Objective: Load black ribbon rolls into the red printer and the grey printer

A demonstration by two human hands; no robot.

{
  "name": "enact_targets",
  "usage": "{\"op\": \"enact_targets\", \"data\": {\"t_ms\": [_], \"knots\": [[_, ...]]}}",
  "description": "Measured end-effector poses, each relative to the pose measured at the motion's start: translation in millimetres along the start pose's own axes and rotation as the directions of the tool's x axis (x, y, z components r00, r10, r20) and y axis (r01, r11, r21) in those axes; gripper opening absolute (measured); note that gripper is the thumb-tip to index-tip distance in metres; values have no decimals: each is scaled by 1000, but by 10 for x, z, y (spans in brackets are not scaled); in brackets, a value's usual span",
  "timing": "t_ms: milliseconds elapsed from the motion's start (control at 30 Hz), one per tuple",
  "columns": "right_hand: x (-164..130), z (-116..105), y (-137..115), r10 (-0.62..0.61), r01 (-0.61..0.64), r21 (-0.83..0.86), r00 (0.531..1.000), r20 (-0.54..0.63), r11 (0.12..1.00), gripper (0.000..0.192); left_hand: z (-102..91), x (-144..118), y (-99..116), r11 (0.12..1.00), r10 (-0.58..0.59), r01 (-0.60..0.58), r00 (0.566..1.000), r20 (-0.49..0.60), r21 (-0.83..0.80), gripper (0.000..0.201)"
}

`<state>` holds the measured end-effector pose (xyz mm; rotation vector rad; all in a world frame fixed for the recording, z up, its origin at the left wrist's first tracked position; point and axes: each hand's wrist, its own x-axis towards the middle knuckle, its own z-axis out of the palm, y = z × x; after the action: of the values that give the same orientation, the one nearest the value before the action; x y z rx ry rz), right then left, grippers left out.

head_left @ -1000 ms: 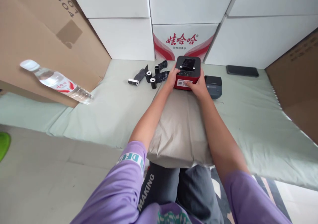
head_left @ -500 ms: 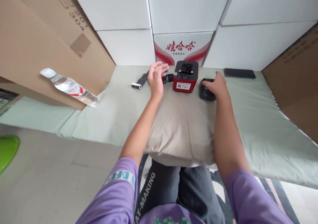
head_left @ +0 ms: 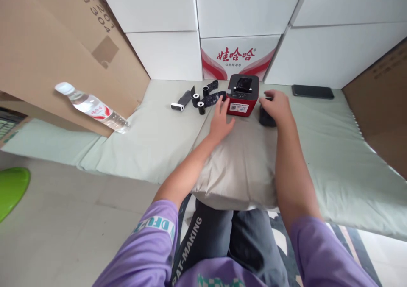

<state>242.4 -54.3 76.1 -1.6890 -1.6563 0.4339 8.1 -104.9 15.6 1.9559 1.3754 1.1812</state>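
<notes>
Left hand (head_left: pixel 221 118) flat on pillow (head_left: pixel 237 168) beside red printer (head_left: pixel 242 95), right hand (head_left: pixel 277 107) covering dark device (head_left: pixel 265 118)

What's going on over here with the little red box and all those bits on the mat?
A person kneels at a pale green mat with a beige pillow on it. Their left hand lies flat beside a small red and black printer. The right hand covers a dark grey device next to it. Black ribbon rolls, a phone and a water bottle lie around.

Red printer (head_left: pixel 243 96) upright beside dark device (head_left: pixel 266 118).
</notes>
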Motion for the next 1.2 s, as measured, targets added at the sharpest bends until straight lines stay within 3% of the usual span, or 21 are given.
{"op": "enact_targets", "data": {"t_ms": [67,133,200,300,533,667,800,867,933,1033,1100,1200], "knots": [[0,79,-41,-94,78,139,989,112,987,48,12,33,-82,993,-86,89,995,47,-72,95],[-23,175,-74,-155,128,182,977,147,975,62,20,74,-160,989,-110,121,985,131,-83,101],[-56,256,-92,-176,157,159,978,110,975,74,27,109,-214,992,-101,112,979,176,-55,102],[-84,320,-83,-178,170,111,982,63,979,75,47,138,-258,995,-99,102,976,194,-4,103],[-65,368,19,-198,188,113,977,83,976,82,111,168,-338,997,-82,79,971,226,23,108],[-76,378,-8,-188,179,115,979,76,977,83,112,162,-326,994,-99,87,976,194,72,106],[-36,268,22,-159,160,-17,985,62,987,86,61,127,-258,986,-121,110,989,87,124,89],[-16,204,81,-84,82,-103,996,-23,991,90,22,111,-215,984,-128,121,991,44,134,81],[-32,167,128,94,-109,-146,990,-105,983,98,-14,98,-174,983,-125,125,992,-8,134,70],[-165,147,109,345,-370,-199,927,-147,908,113,-43,71,-123,986,-125,133,988,-86,97,54],[-335,119,28,385,-409,-266,912,-137,873,117,-45,47,-97,985,-161,166,984,-82,57,47],[-694,31,-156,350,-366,-300,930,-107,881,114,-37,13,-64,981,-195,195,981,10,22,31]]}}
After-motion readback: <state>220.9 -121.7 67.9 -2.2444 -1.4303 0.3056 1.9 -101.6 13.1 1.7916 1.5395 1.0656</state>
